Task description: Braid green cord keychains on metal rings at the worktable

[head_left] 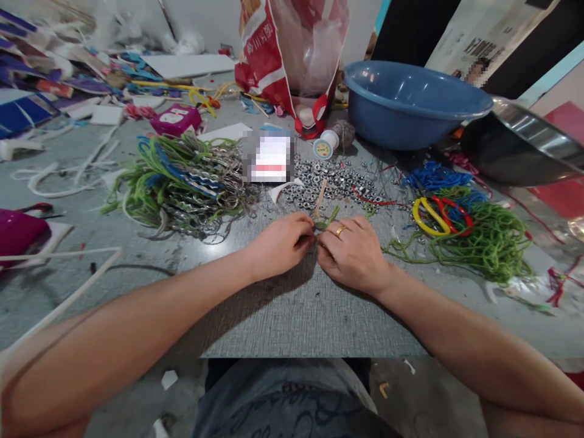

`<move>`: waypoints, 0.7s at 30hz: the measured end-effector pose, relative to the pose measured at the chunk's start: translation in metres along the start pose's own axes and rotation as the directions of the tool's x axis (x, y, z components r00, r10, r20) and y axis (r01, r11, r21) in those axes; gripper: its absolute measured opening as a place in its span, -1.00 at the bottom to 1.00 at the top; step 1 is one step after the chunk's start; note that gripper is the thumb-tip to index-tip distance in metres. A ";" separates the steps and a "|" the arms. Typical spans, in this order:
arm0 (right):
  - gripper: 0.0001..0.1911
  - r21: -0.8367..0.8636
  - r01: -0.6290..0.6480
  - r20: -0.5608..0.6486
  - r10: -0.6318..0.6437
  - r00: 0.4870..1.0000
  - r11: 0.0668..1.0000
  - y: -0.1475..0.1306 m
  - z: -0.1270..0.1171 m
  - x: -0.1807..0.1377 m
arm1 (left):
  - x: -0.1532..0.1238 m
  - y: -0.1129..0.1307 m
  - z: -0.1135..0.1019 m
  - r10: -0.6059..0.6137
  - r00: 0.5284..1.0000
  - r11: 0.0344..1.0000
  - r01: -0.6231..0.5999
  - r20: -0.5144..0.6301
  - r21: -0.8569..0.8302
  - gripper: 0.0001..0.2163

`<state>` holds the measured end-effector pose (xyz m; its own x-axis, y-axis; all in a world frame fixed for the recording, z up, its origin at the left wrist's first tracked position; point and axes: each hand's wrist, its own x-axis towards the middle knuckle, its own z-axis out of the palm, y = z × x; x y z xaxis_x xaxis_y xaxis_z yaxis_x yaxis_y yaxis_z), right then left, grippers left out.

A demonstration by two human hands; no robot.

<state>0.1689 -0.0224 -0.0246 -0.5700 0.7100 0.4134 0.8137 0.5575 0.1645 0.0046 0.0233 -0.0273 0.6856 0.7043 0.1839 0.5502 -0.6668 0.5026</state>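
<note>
My left hand (pixel 283 244) and my right hand (pixel 354 255) meet over the table near the middle, fingertips almost touching. Both are closed in a pinch on a thin green cord (pixel 334 214), whose end sticks up between them; the pinched part is mostly hidden by the fingers. A gold ring sits on a finger of my right hand. Just beyond the hands lie many loose metal nuts (pixel 310 193) and a thin wooden stick (pixel 322 196). Right of my right hand are scissors (pixel 429 218) with yellow and red handles, beside a tangled heap of green cords (pixel 495 243).
Left lies a bundle of green and grey braided cords (pixel 182 176), near a blurred phone-like rectangle (pixel 271 158). Behind stand a red-and-white bag (pixel 269 61), a thread spool (pixel 325 146), a blue basin (pixel 410 115) and a steel bowl (pixel 515 146). A purple box (pixel 177 120) and scraps fill the far left.
</note>
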 end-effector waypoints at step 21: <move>-0.74 0.346 -0.105 0.054 0.092 0.994 0.932 0.021 -0.007 -0.004 | -0.019 0.016 0.002 0.032 0.993 0.990 -0.017 -0.109 0.138 -0.83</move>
<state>0.1890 -0.0170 -0.0163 -0.4980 0.7806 0.3778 0.7791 0.5940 -0.2004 0.0013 -0.0011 -0.0251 0.6468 0.7049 0.2912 0.5989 -0.7058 0.3784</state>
